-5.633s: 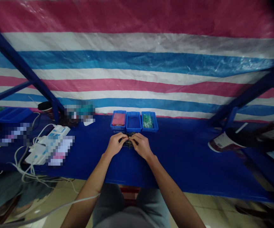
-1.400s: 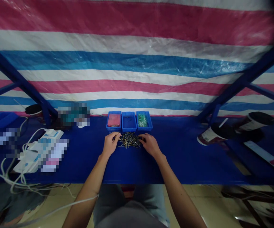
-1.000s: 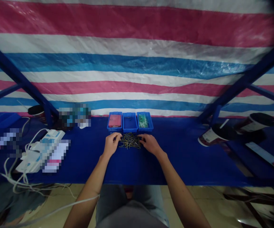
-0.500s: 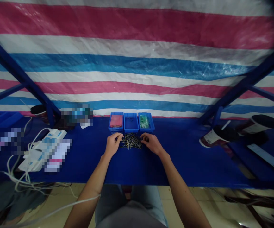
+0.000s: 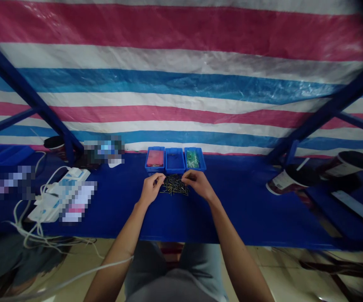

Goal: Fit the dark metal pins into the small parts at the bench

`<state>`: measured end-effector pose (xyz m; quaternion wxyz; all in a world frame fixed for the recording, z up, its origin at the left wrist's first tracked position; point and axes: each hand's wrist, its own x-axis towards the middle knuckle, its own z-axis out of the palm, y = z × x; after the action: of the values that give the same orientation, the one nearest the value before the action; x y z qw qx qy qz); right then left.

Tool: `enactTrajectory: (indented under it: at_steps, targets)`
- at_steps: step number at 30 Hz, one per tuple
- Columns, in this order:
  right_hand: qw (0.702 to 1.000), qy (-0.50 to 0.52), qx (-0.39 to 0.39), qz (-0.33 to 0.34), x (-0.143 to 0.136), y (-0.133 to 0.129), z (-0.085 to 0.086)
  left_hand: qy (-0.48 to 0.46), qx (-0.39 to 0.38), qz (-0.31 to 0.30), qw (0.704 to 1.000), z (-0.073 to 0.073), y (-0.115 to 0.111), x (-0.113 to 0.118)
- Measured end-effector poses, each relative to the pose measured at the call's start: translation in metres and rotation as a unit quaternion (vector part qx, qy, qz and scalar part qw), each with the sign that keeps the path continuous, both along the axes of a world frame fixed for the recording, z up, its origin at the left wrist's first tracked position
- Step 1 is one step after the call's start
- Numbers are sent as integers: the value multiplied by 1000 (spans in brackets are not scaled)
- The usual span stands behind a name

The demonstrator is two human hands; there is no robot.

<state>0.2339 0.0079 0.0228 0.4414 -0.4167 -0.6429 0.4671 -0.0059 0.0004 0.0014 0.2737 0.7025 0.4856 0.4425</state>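
Note:
A loose pile of thin metal screws or nails (image 5: 175, 185) lies on the blue table between my hands. My left hand (image 5: 152, 186) is at the pile's left side, thumb and fingertips pinched together; what they hold is too small to name. At the right, my right hand (image 5: 198, 183) reaches over the pile's edge with curled fingers, its fingertips close to the pieces. Behind the pile stand three blue bins: the left bin holds red pieces (image 5: 155, 159), the middle bin (image 5: 174, 165) has a few small dark pieces, and the right bin holds green and clear pieces (image 5: 192, 159).
A white power strip (image 5: 58, 197) with tangled cables lies on the left of the blue table (image 5: 247, 209). Dark cups (image 5: 286, 180) stand at the right and one (image 5: 55, 144) at the back left. A white cable crosses my left forearm.
My right hand has moved left, further over the pile. My left hand stays at the pile's left side. The camera view has shifted slightly.

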Motion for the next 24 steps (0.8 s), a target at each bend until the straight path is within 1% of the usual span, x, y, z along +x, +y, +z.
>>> enactTrajectory:
  at_steps: [3, 7, 12, 17, 20, 24]
  targets:
    - [999, 3, 15, 30, -23, 8, 1, 8, -2, -10, 1000, 0, 0, 0]
    - [998, -15, 58, 6, -39, 11, -6, 21, 0, -23, 1000, -2, 1, 0]
    - [995, -24, 91, -40, -40, 0, -18, 37, 21, -44, 998, -5, 1, 2]
    - [989, -81, 122, -36, -44, -9, -29, 48, 35, -61, 996, -8, 3, 1]
    - [978, -118, 165, -52, -46, -10, -32, 53, 39, -64, 996, -9, 2, 1]
    - [965, -154, 206, -59, -46, -11, -32, 67, 50, -61, 995, -7, 1, 1]
